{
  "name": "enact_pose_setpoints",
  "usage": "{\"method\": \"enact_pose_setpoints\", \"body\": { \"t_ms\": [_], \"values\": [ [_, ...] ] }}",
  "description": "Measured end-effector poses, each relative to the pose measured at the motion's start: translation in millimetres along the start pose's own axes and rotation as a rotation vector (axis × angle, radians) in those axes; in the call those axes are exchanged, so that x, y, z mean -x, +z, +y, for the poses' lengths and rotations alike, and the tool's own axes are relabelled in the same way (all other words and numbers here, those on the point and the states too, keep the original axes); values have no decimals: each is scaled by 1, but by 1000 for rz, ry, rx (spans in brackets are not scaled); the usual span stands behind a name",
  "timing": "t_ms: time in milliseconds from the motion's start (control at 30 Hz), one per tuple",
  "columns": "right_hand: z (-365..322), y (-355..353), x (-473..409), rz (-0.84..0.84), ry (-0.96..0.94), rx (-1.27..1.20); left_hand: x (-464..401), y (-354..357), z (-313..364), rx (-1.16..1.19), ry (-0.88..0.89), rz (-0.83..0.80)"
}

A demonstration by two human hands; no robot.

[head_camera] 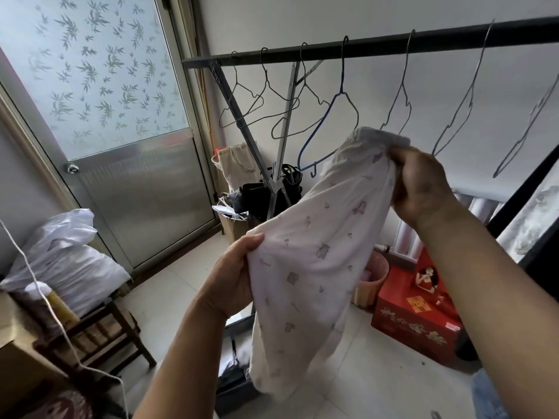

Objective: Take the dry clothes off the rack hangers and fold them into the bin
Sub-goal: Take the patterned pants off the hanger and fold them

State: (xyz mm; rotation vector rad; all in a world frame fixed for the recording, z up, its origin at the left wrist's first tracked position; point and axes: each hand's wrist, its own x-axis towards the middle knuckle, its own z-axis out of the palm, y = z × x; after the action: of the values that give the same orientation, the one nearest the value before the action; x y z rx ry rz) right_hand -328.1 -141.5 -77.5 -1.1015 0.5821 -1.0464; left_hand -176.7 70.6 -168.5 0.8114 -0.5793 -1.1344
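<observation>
From the head view, the folding step looks to be in hand: a white printed garment [317,246] is off the hangers and held up in the air below the rack bar [378,46]. The left hand [233,276] pinches its lower edge; the right hand [423,186] grasps the bunched upper end, just under the bar. The hangers [341,116] on the bar all hang bare. Next, I judge, the cloth must be doubled over and lowered into the dark bin [236,373], which sits on the floor beneath the bar with open room above it.
</observation>
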Motion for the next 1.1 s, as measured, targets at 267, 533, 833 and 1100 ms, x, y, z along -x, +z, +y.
{"method": "enact_pose_setpoints", "body": {
  "t_ms": [267,533,833,1100],
  "values": [
    [37,-8,19,-192,386,-319,-9,13,6,125,8,-93],
    [70,7,43,-427,685,-43,-29,34,13,210,16,-155],
    [59,8,44,-364,284,145,-40,36,19,149,120,14],
    [44,12,31,-93,-121,482,-40,46,35,-583,274,274]
  ]
}}
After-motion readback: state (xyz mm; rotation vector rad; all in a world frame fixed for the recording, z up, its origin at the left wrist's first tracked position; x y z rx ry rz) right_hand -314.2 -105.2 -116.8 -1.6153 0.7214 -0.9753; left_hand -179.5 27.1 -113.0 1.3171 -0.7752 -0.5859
